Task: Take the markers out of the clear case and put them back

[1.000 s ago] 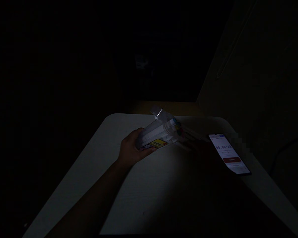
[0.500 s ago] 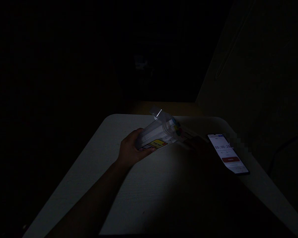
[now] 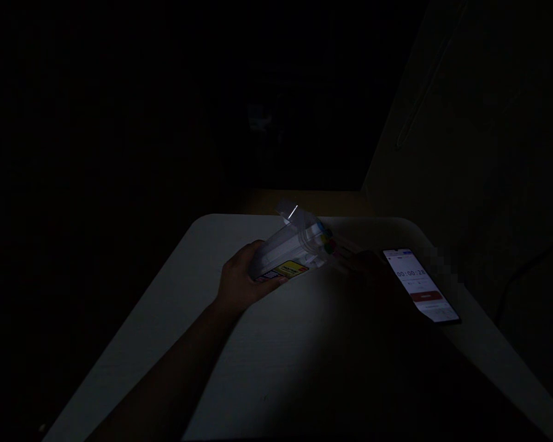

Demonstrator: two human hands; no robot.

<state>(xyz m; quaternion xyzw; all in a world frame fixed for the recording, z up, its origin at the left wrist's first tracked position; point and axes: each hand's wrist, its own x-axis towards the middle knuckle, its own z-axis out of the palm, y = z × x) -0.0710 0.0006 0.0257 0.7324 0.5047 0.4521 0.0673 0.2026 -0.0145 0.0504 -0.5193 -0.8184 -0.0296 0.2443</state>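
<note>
My left hand point(image 3: 239, 276) is closed around a clear plastic case point(image 3: 279, 248) with a yellow-and-black label, its thumb along the near side. The case tilts up and to the right above the table. Out of its right end stick several white markers point(image 3: 313, 232) with coloured caps, among them blue, yellow, green and red. A clear flap point(image 3: 286, 209) stands up at that same end. My right hand point(image 3: 366, 264) is in deep shadow just right of the caps. Its fingers are too dark to make out, and so is anything in them.
A lit phone point(image 3: 421, 285) showing a running timer lies on the right side of the white table point(image 3: 166, 307). My right forearm hides its lower left edge. A wall with a cord point(image 3: 410, 123) rises at the right. Beyond the table it is very dark.
Both hands and the marker case stay almost in place. The view has shifted slightly, and my right hand looks slightly nearer the phone's left edge.
</note>
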